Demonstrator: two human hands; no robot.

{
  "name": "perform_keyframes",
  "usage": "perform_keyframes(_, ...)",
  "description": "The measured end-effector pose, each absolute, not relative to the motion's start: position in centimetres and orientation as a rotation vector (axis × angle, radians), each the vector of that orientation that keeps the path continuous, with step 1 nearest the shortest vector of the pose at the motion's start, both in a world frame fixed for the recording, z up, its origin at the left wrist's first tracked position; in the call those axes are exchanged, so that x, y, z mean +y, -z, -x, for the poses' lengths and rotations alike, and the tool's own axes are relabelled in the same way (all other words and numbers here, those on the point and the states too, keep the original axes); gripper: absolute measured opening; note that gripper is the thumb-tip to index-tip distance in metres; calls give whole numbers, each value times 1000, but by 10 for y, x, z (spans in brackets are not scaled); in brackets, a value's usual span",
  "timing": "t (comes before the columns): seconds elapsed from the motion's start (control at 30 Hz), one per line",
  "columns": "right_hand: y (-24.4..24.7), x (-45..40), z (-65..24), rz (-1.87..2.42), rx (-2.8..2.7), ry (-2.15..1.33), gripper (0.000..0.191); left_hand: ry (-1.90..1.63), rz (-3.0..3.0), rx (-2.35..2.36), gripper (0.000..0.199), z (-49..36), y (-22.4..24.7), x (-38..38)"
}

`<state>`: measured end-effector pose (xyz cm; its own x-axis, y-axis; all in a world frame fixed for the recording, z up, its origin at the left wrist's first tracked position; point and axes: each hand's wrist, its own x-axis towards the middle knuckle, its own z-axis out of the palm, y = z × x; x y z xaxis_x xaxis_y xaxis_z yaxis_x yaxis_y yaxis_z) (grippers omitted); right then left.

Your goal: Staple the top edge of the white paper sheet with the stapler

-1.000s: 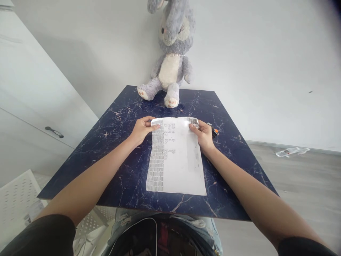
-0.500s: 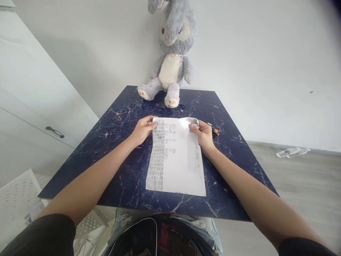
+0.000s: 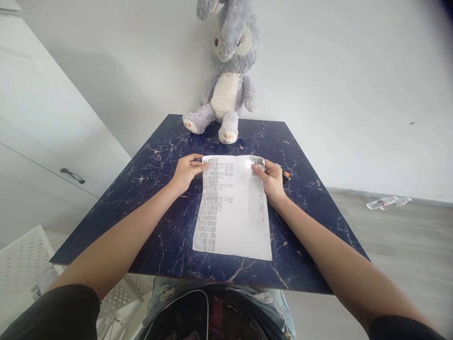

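A white paper sheet (image 3: 240, 212) lies over the dark blue marbled table, with a grey pattern down its left side and small print beside it. My left hand (image 3: 189, 171) pinches the sheet's upper left corner between thumb and fingers. At the upper right corner, my right hand (image 3: 272, 179) grips the paper, thumb on top and fingers behind. The corner under that thumb looks slightly curled. Just behind my right hand is a small black and orange object (image 3: 286, 176), partly hidden by the hand.
A large grey plush rabbit (image 3: 226, 89) sits at the far edge of the table (image 3: 141, 160) against the wall. White perforated furniture (image 3: 24, 269) stands at lower left. Clear plastic packaging (image 3: 387, 203) lies on the floor at right.
The paper's lower edge has shifted very slightly left. Both hands keep their hold on the upper corners, and my left hand has moved slightly left.
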<state>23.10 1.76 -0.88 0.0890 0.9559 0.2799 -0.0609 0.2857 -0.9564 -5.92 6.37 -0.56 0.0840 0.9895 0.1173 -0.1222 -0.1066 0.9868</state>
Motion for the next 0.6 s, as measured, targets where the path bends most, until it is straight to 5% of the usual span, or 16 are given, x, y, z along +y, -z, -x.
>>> perform_keyframes(0.6, 11, 19, -231, 956, -1204, -970, 31, -1297, -1276, 1003, 53, 59, 9, 65)
